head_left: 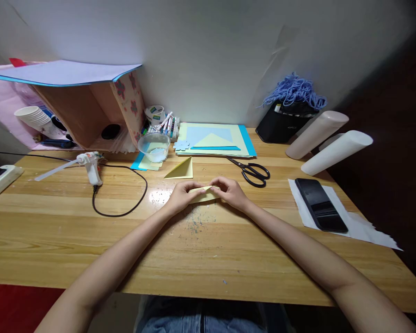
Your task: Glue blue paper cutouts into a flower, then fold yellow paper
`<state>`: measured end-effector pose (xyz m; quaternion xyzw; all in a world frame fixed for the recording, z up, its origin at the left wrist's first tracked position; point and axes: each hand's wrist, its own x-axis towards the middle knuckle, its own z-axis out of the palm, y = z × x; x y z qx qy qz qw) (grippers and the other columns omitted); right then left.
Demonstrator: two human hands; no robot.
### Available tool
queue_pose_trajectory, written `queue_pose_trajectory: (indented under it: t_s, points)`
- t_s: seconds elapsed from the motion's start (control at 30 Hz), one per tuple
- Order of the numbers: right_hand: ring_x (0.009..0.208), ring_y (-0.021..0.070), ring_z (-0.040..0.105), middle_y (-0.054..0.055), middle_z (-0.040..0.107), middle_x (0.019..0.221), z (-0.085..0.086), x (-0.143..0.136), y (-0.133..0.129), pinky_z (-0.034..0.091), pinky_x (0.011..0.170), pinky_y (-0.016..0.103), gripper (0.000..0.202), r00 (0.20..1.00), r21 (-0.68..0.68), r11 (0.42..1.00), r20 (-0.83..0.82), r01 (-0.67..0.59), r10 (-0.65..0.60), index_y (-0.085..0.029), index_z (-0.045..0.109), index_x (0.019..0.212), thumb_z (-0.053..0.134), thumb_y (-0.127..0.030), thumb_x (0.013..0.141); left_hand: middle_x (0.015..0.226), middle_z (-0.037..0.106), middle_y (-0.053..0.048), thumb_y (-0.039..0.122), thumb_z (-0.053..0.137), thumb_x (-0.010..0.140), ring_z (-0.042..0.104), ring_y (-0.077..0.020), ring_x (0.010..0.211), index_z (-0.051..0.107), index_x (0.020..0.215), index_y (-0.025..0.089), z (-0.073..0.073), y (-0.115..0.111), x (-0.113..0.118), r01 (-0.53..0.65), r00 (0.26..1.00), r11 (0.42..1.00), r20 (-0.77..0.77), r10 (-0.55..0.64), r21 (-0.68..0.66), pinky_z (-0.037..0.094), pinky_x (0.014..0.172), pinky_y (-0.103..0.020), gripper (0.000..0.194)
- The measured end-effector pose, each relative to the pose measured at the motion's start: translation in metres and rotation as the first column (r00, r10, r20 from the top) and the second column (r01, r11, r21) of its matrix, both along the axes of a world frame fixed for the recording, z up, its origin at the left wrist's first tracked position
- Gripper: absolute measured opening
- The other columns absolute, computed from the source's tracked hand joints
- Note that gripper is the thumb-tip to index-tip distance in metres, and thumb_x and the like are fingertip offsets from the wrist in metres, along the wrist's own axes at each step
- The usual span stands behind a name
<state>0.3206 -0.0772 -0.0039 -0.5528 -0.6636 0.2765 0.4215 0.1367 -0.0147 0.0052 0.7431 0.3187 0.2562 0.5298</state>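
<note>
Between both hands, low over the middle of the table, is a small piece of folded pale yellow paper (204,196). My left hand (181,196) pinches its left end, thumb along the top. At the right end, my right hand (229,190) closes thumb and fingers on the same paper. Just behind my left hand stands a folded yellow paper triangle (182,170). Black-handled scissors (253,173) lie behind my right hand, blades toward the left. The fingertips under the paper are partly hidden.
A glue gun (92,169) with its looping cord lies left, near an open cardboard box (79,108). Paper sheets (247,138), a clear bowl (154,147) and markers (166,125) sit behind. A phone (321,206), white rolls (336,152) and a black holder (284,122) stand right.
</note>
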Motion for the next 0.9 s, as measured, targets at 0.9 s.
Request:
queue_pose_trajectory:
  t_s: [0.9]
  points:
    - [0.056,0.0092,0.041,-0.002,0.052,0.066,0.0057,-0.0045,-0.0015,0.030,0.051,0.021,0.018,0.996,-0.127,0.988,0.008,-0.088,0.089,-0.016,0.056,0.077,0.056,-0.034,0.076,0.068,0.060,-0.001,0.035,0.059,0.075,0.052,-0.0117,0.064,0.061,0.069,0.013,0.0025,-0.0023,0.0033,-0.029,0.999,1.000,0.014,0.029,-0.006,0.040,0.061,-0.022,0.022]
